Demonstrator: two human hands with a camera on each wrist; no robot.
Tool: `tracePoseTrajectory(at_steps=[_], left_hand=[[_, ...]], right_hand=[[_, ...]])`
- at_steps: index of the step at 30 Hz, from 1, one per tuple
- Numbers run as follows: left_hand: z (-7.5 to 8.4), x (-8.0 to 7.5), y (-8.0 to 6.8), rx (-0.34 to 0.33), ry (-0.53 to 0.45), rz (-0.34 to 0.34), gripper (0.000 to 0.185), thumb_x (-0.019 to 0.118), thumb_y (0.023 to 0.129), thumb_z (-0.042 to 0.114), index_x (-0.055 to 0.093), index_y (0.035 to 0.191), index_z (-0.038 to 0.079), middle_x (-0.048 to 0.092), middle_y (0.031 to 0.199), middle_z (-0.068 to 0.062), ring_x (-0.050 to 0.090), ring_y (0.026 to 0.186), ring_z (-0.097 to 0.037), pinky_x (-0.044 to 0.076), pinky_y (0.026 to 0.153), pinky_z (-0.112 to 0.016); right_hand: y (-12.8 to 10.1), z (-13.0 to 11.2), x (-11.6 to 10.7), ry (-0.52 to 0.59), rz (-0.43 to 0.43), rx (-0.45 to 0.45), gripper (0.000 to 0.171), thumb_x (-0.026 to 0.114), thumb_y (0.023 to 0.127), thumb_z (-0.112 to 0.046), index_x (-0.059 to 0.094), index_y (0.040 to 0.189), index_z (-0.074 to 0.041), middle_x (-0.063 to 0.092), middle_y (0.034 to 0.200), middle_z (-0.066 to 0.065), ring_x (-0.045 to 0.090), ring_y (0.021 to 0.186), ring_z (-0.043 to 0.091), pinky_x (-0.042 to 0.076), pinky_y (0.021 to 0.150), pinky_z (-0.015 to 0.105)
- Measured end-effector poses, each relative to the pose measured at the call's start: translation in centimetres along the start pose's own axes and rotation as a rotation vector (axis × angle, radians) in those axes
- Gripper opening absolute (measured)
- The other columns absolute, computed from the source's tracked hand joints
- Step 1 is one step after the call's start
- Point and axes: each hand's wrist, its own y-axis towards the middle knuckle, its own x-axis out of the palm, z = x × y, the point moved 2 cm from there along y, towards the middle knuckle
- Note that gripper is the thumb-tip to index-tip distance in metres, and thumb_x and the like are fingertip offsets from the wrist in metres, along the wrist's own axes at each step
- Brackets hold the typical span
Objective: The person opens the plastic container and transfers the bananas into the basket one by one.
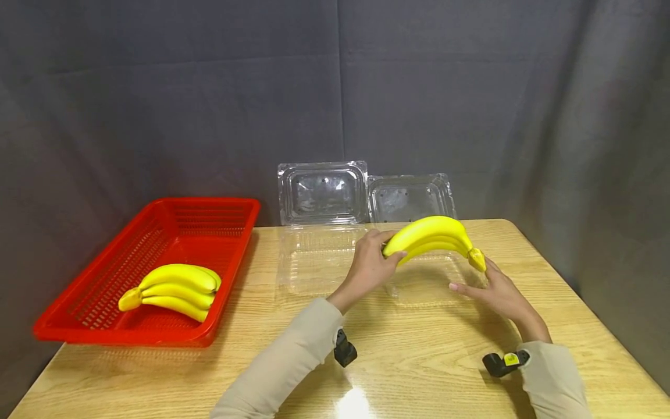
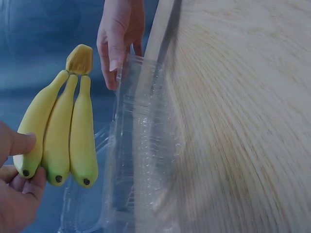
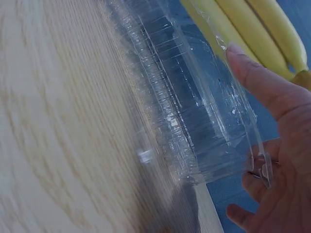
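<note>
The banana bunch [image 1: 429, 235] hangs just above the right-hand clear clamshell tray [image 1: 419, 282] on the tabletop [image 1: 419, 361], its blunt end pinched by the left hand [image 1: 369, 267]. The right hand [image 1: 494, 291] rests straight, relaxed fingers [image 3: 252, 77] against the tray's edge near the stem. Held by one end only, the bunch could likely tip or knock the light tray sideways.

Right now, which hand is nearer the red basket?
Left. The left hand grips the banana bunch at table centre, apart from the red basket; the right hand is farther away, on the clear container.
</note>
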Motion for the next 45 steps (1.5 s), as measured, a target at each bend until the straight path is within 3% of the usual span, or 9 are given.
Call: tracePoseTrajectory(at_steps=[7, 15, 24, 30, 37, 45], left_hand=[[0.2, -2.3, -0.6, 0.075, -0.030, 0.038, 0.042, 0.076, 0.084, 0.009, 0.065, 0.123, 0.003, 0.059, 0.099, -0.007, 0.055, 0.084, -0.016, 0.049, 0.069, -0.019], [-0.2, -4.3, -1.2, 0.097, -0.097, 0.076, 0.041, 0.075, 0.083, 0.004, 0.064, 0.122, -0.002, 0.060, 0.114, -0.017, 0.063, 0.093, -0.027, 0.053, 0.073, -0.020], [0.1, -6.3, -2.7, 0.138, -0.108, 0.102, 0.041, 0.076, 0.081, 0.002, 0.065, 0.121, 0.000, 0.061, 0.110, -0.014, 0.066, 0.088, -0.026, 0.054, 0.072, -0.020], [0.4, -8.1, -3.9, 0.122, -0.097, 0.093, 0.044, 0.077, 0.082, 0.003, 0.065, 0.124, 0.006, 0.061, 0.106, -0.010, 0.066, 0.087, -0.022, 0.054, 0.071, -0.021], [0.4, -10.1, -5.3, 0.096, -0.071, 0.092, 0.043, 0.078, 0.081, 0.007, 0.066, 0.122, 0.003, 0.063, 0.114, -0.009, 0.066, 0.089, -0.021, 0.055, 0.073, -0.025], [0.2, -12.1, -6.1, 0.043, -0.056, 0.116, 0.041, 0.079, 0.080, 0.007, 0.068, 0.120, 0.004, 0.064, 0.104, -0.006, 0.067, 0.087, -0.021, 0.055, 0.074, -0.027]], right_hand=[[0.1, -0.4, -0.1, -0.033, 0.005, -0.025, 0.103, 0.073, 0.084, -0.044, 0.007, 0.156, -0.011, 0.012, 0.156, 0.027, 0.013, 0.138, 0.052, 0.016, 0.101, 0.072], [0.1, -0.5, 0.0, -0.086, -0.016, 0.012, 0.106, 0.069, 0.085, -0.050, 0.004, 0.154, -0.002, 0.005, 0.157, 0.026, 0.007, 0.139, 0.052, 0.013, 0.103, 0.071], [0.3, -0.7, 0.2, -0.114, -0.028, 0.011, 0.107, 0.068, 0.085, -0.052, 0.005, 0.154, 0.000, 0.005, 0.157, 0.026, 0.008, 0.139, 0.051, 0.014, 0.104, 0.070], [0.5, -1.1, 0.3, -0.134, -0.039, 0.012, 0.107, 0.067, 0.085, -0.054, 0.005, 0.154, 0.000, 0.004, 0.157, 0.026, 0.008, 0.140, 0.050, 0.014, 0.105, 0.069], [0.9, -1.3, 0.3, -0.133, -0.038, 0.008, 0.108, 0.068, 0.085, -0.053, 0.005, 0.153, 0.002, 0.004, 0.156, 0.028, 0.008, 0.139, 0.051, 0.014, 0.105, 0.068], [1.5, -1.1, 0.4, -0.147, -0.039, 0.007, 0.108, 0.067, 0.085, -0.054, 0.006, 0.152, 0.004, 0.006, 0.156, 0.029, 0.008, 0.140, 0.050, 0.014, 0.107, 0.066]])
